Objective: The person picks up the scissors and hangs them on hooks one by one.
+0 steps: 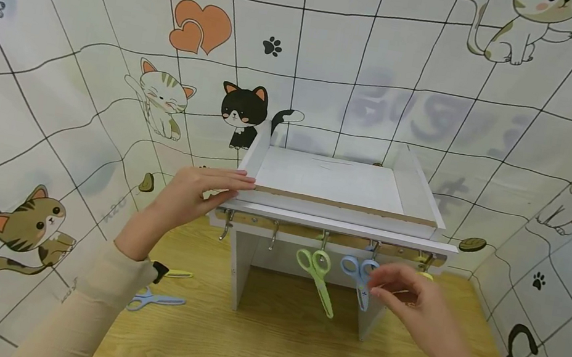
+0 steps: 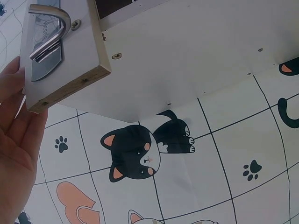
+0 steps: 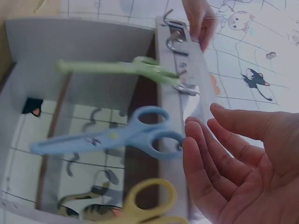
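Observation:
A white wooden shelf [image 1: 336, 214] stands on the wood-grain table, with metal hooks along its front edge. My left hand [image 1: 202, 190] rests on the shelf's left end, fingers stretched out; the left wrist view shows its fingers at the board's end beside a hook [image 2: 51, 32]. Green scissors [image 1: 319, 271] and blue scissors [image 1: 360, 278] hang from hooks. Yellow scissors [image 3: 149, 200] hang at the shelf's right end, mostly behind my right hand in the head view. My right hand [image 1: 415, 302] is beside the blue scissors' handle, fingers loosely bent, thumb apart, nothing held.
On the table [image 1: 236, 351], left of the shelf, lie blue scissors [image 1: 157, 300] and a yellow-handled item [image 1: 178, 274], partly hidden by the left wrist. Two left hooks [image 1: 274, 236] hold nothing. Cat-printed cloth [image 1: 330, 42] surrounds the table on the back and sides.

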{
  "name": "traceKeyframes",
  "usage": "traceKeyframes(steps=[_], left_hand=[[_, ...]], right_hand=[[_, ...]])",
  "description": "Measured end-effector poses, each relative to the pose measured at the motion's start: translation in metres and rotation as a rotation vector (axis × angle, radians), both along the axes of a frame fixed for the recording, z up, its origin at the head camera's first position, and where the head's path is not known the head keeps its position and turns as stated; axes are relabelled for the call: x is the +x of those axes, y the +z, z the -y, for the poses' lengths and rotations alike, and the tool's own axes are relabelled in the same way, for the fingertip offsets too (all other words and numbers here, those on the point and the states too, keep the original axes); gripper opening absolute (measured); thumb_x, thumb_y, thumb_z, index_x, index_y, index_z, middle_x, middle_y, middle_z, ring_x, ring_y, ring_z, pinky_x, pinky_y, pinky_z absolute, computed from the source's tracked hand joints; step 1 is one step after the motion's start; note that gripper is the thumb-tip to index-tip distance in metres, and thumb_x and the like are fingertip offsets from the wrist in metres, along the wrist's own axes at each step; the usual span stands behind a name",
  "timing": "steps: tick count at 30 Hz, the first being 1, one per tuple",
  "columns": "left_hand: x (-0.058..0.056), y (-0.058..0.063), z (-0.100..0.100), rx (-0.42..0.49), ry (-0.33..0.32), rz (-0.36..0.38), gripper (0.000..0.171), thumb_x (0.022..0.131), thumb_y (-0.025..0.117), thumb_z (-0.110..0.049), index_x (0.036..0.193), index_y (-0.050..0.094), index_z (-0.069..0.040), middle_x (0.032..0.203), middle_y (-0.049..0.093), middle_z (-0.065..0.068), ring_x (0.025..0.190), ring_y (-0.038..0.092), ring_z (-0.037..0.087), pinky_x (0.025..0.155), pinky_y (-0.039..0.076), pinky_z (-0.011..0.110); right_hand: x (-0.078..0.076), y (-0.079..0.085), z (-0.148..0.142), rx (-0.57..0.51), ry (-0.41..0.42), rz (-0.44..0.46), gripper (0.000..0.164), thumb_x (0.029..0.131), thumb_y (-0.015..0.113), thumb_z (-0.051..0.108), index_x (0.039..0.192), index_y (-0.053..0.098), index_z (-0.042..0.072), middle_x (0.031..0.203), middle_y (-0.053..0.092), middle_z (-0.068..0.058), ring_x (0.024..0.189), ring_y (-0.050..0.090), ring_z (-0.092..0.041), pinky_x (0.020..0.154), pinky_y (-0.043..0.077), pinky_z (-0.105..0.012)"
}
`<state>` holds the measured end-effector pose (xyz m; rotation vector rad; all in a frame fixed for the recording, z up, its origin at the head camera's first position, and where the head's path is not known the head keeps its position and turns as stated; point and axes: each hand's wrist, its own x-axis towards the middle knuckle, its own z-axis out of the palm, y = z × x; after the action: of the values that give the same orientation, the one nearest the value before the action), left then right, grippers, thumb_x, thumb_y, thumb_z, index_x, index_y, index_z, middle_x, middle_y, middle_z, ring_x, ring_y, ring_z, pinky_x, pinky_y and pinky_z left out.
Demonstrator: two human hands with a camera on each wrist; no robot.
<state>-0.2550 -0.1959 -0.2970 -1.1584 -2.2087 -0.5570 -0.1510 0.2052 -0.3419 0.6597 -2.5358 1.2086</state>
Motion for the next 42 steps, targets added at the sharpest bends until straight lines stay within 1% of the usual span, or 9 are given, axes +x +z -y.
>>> traceKeyframes(steps=[8,14,18,21,27,33,36,39,42], left_hand=[[0.0,0.001,0.0,-0.003,-0.002,0.0,0.04,0.087,0.072,0.002,0.124,0.072,-0.014,0.125,0.072,0.004,0.117,0.068,0.025,0.09,0.058,0.043],[0.0,0.0,0.001,0.0,-0.01,0.007,0.04,0.087,0.072,0.003,0.124,0.072,-0.014,0.125,0.072,0.004,0.118,0.068,0.025,0.093,0.057,0.044],[0.0,0.0,0.001,0.001,-0.005,0.006,0.041,0.087,0.072,0.002,0.124,0.072,-0.014,0.125,0.072,0.004,0.118,0.068,0.025,0.093,0.057,0.044],[0.001,-0.001,-0.001,0.003,0.0,0.011,0.04,0.088,0.072,0.002,0.124,0.072,-0.014,0.126,0.072,0.004,0.119,0.067,0.025,0.094,0.056,0.044],[0.006,-0.005,-0.003,0.042,0.028,0.008,0.04,0.09,0.07,0.001,0.126,0.071,-0.015,0.129,0.07,0.003,0.124,0.065,0.023,0.099,0.054,0.039],[0.013,-0.027,0.011,0.256,0.097,-0.02,0.042,0.087,0.07,0.007,0.125,0.07,-0.009,0.131,0.068,0.009,0.123,0.065,0.023,0.106,0.046,0.017],[0.02,-0.045,0.027,0.419,0.188,-0.019,0.039,0.087,0.07,0.008,0.123,0.071,-0.007,0.13,0.068,0.012,0.123,0.064,0.011,0.104,0.044,0.01],[0.03,-0.064,0.046,0.586,0.312,0.082,0.032,0.092,0.066,0.003,0.121,0.072,-0.006,0.127,0.07,0.011,0.115,0.063,-0.006,0.096,0.046,0.006],[0.043,-0.085,0.064,0.769,0.43,0.291,0.025,0.098,0.063,-0.007,0.121,0.072,-0.006,0.119,0.075,-0.002,0.102,0.064,-0.013,0.087,0.048,0.004]], right_hand=[[-0.014,0.039,-0.024,0.09,-0.015,-0.234,0.033,0.078,0.079,-0.006,0.105,0.072,0.012,0.098,0.073,0.014,0.083,0.065,0.01,0.072,0.054,-0.009],[-0.036,0.059,-0.05,0.223,0.028,-0.511,0.05,0.065,0.086,-0.007,0.111,0.074,0.01,0.104,0.074,0.007,0.102,0.059,0.018,0.088,0.046,-0.002],[-0.051,0.06,-0.06,0.275,0.054,-0.624,0.031,0.088,0.076,0.029,0.113,0.074,0.01,0.108,0.075,-0.004,0.12,0.048,0.021,0.101,0.035,0.001],[-0.06,0.055,-0.064,0.293,0.059,-0.694,0.054,0.095,0.054,0.056,0.111,0.074,0.008,0.109,0.074,-0.01,0.124,0.045,0.019,0.102,0.032,0.002],[-0.071,0.043,-0.067,0.301,0.072,-0.804,0.059,0.098,0.05,0.055,0.108,0.076,0.002,0.105,0.074,-0.014,0.118,0.053,0.008,0.101,0.031,0.003],[-0.071,0.039,-0.066,0.295,0.069,-0.809,0.057,0.099,0.05,0.052,0.109,0.076,0.002,0.105,0.073,-0.014,0.12,0.052,0.009,0.103,0.031,0.002],[-0.071,0.038,-0.066,0.29,0.065,-0.796,0.057,0.099,0.05,0.053,0.109,0.076,0.002,0.106,0.073,-0.014,0.12,0.052,0.009,0.102,0.031,0.002],[-0.071,0.038,-0.067,0.286,0.062,-0.784,0.058,0.098,0.05,0.053,0.109,0.076,0.002,0.107,0.073,-0.014,0.121,0.05,0.01,0.102,0.031,0.003],[-0.07,0.038,-0.067,0.289,0.052,-0.768,0.058,0.098,0.05,0.054,0.11,0.076,0.003,0.108,0.073,-0.014,0.122,0.048,0.013,0.102,0.031,0.003]])
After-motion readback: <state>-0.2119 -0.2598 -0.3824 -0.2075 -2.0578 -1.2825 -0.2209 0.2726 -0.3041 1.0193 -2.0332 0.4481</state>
